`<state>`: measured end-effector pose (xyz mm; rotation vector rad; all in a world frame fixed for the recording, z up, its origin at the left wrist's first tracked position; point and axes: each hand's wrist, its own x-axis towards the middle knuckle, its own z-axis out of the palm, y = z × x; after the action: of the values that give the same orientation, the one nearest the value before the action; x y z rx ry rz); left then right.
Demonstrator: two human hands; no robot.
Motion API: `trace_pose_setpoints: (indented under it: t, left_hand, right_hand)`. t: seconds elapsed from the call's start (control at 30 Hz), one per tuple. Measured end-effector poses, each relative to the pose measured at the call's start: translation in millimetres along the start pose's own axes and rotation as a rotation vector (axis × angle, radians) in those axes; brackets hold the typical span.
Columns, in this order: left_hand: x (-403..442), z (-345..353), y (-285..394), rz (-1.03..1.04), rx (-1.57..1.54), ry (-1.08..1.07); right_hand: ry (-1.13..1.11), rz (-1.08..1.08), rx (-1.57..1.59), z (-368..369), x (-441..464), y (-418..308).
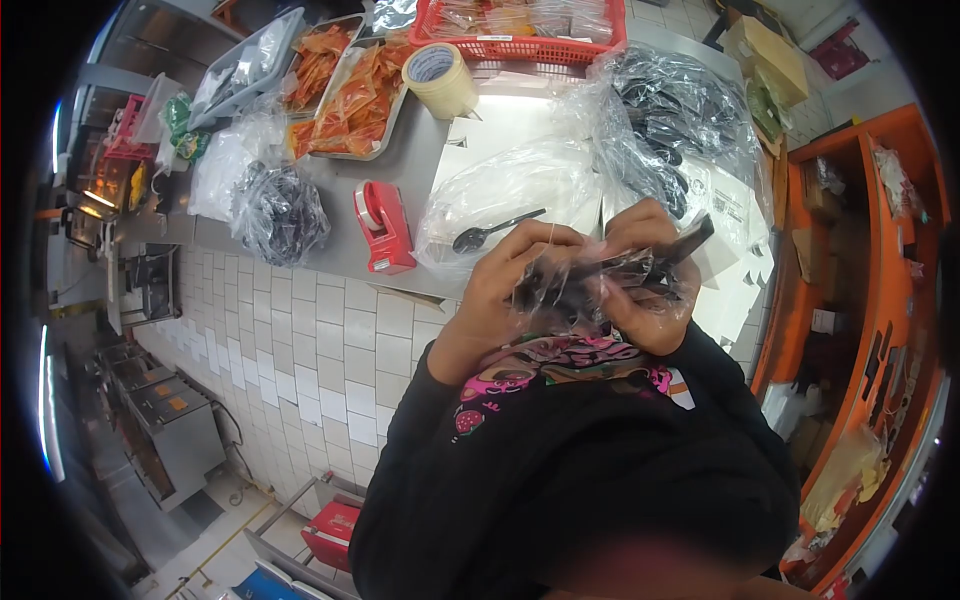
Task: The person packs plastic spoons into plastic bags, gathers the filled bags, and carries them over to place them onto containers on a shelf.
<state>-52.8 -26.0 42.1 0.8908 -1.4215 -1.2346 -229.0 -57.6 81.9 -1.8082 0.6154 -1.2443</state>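
Note:
Close to my chest, my left hand [515,285] and my right hand [650,290] both grip a clear plastic bag of dark cutlery [590,283]. The fingers of both hands are bent round it, and one dark end sticks out past my right hand. Just beyond my left hand, a black plastic spoon [498,230] lies on a clear plastic bag [530,185]. A large clear bag full of black cutlery [675,110] rests behind my right hand.
A red tape dispenser [384,226] stands on the metal table [340,180], left of my hands. Beyond are a tape roll [440,82], trays of orange packets [362,100] and a red basket [520,45]. A bundled dark bag [280,213] lies left, an orange shelf [860,330] right.

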Motion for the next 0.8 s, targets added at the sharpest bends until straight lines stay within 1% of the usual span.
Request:
trace_pose_setpoints:
  t: [0.03, 0.07, 0.13, 0.27, 0.33, 0.37, 0.43, 0.47, 0.53, 0.57, 0.63, 0.67, 0.7, 0.77, 0.8]
  left_hand:
    - [1.6, -1.6, -2.8, 0.187, 0.137, -0.031]
    - [0.8, -2.3, -1.3, 0.186, 0.139, -0.029]
    - [-1.8, -3.5, 2.7, 0.057, 0.081, -0.016]
    - [-3.3, 1.0, 3.4, 0.089, -0.001, 0.045]
    - [-5.8, 1.7, 8.8, -0.080, -0.022, 0.099]
    - [-4.9, 0.3, 9.7, -0.079, -0.022, 0.098]
    - [-2.7, -2.1, 10.8, -0.020, 0.142, 0.052]
    - [-2.0, -1.2, 12.3, -0.020, 0.141, 0.051]
    - [0.0, 1.2, 17.1, -0.096, -0.144, 0.070]
    - [1.1, 0.8, 20.3, -0.095, -0.144, 0.069]
    - [2.7, -1.1, 25.6, -0.138, -0.018, 0.011]
    - [3.3, 0.3, 24.6, -0.137, -0.018, 0.012]
    - [4.1, 2.7, 22.8, -0.078, -0.118, 0.015]
    - [3.2, 4.0, 21.0, -0.016, -0.218, 0.018]
    - [1.5, 4.1, 21.1, -0.059, -0.239, 0.038]
  right_hand:
    - [0.029, -0.021, 0.017, 1.4, 0.4, 1.3]
    - [0.028, -0.021, 0.019, 4.6, 0.2, 2.9]
    - [0.129, 0.004, 0.242, 11.3, -1.4, 6.4]
    - [0.136, 0.063, 0.308, 13.0, -7.8, 8.8]
    - [0.190, 0.186, 0.438, 14.5, -10.7, 5.3]
    - [0.190, 0.185, 0.437, 15.3, -10.1, 5.1]
    - [0.244, 0.196, 0.567, 16.8, -8.8, 4.6]
    - [0.244, 0.195, 0.567, 14.4, -7.5, 2.6]
    - [0.085, 0.202, 0.443, 5.9, -4.1, -2.0]
    - [0.085, 0.201, 0.443, 4.0, -4.4, 1.9]
    - [0.036, 0.031, 0.226, 2.2, -5.4, 11.5]
    - [0.035, 0.030, 0.226, 2.5, -4.9, 10.5]
    - [0.043, 0.031, 0.222, 3.2, -3.8, 8.4]
    - [0.050, 0.031, 0.218, 4.5, -1.2, 6.0]
    - [0.056, 0.001, 0.221, 5.0, 0.4, 5.5]
